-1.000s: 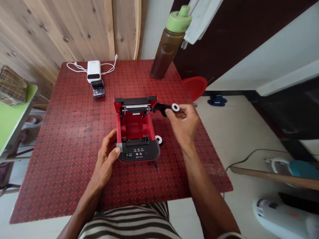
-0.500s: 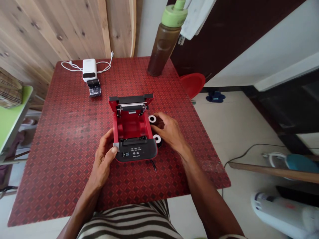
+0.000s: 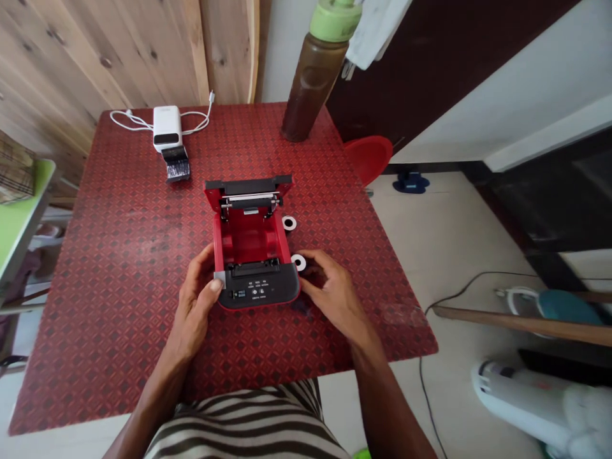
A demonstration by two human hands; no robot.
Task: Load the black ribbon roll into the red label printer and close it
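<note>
A small red and black printer (image 3: 251, 248) sits open on the red patterned table (image 3: 119, 255), its lid tipped back and its red paper bay bare. My left hand (image 3: 196, 306) grips the printer's front left corner, thumb on the grey tab. My right hand (image 3: 329, 290) rests at the printer's right side, fingers curled around a black holder piece with a white ring (image 3: 298, 262). A second black piece with a white ring (image 3: 289, 222) lies on the table beside the lid hinge.
A white power bank (image 3: 166, 126) with a white cable and a small black item (image 3: 176, 171) lie at the far left. A brown bottle with a green cap (image 3: 315, 70) stands at the far edge. Off the table's right side are a red stool (image 3: 370, 156) and floor cables.
My right hand brought the ringed black piece down from the air, left it on the table by the hinge, and moved nearer to the other ringed piece. My left hand stayed put.
</note>
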